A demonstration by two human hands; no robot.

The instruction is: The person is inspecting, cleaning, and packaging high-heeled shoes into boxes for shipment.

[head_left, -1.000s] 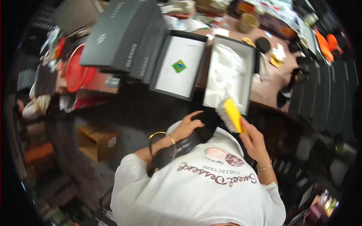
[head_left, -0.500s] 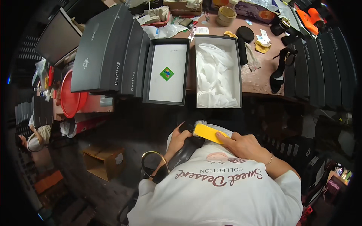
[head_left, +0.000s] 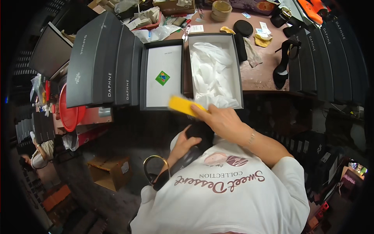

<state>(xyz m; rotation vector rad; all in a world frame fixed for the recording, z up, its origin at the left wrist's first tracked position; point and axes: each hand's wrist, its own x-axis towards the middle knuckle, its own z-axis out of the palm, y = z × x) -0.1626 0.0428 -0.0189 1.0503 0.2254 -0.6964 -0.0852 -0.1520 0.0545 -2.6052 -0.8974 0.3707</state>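
In my right hand [head_left: 220,119] is a yellow-backed brush [head_left: 183,105], slightly blurred, raised in front of the table edge near the open boxes. My left hand [head_left: 183,143] is closed around a black shoe [head_left: 191,157] low against my body. Its gold-lined ankle strap [head_left: 145,167] loops out beside my left forearm; much of the shoe blends into the dark background. A matching black high-heeled sandal [head_left: 279,76] lies at the table's right side. Ahead, an open shoebox [head_left: 240,93] holds white tissue paper [head_left: 212,74]. Left of it sits a dark box lid [head_left: 143,84] with a white lining.
Dark shoeboxes stand at the left [head_left: 87,66] and at the right [head_left: 339,66]. A red basin [head_left: 68,107] is beyond the left stack. A cardboard box [head_left: 109,171] lies on the floor at left. A round black tin [head_left: 243,28] and yellow sponges [head_left: 263,40] lie on the table.
My right hand has lifted the brush away from the shoe, up and to the left toward the box lid. My left hand keeps its hold on the shoe; the view has shifted slightly.
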